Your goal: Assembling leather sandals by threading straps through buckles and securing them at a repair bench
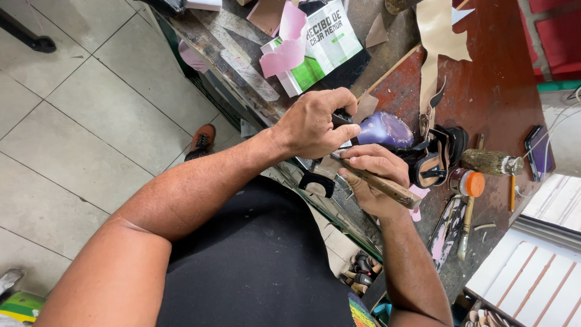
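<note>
1. purple shoe piece lies on the worn red-brown workbench, just past the person's hands, near the middle of the view; its glossy rounded top shows, and its near end is hidden behind the fingers.
2. left hand comes in from seven o'clock and closes over the near end of that piece, thumb and fingers pinched together on a small dark part at its edge; what exactly is pinched i cannot tell.
3. right hand sits just below, at five o'clock from the left one, fingers wrapped tight around a wooden-handled tool; the handle sticks out toward four o'clock and the working end is hidden between the two hands.
4. black strappy sandals rest touching the purple piece at its three o'clock side.
5. further toward three o'clock lie a bristle brush and a small jar with an orange lid, close beside each other.
6. tan leather offcut stretches away at one o'clock on the bench.
7. at twelve o'clock a green and white paper pad lies with pink scraps on top of it.
8. at nine o'clock, down on the grey tiled floor, an orange-brown boot shows beside the bench.
</note>
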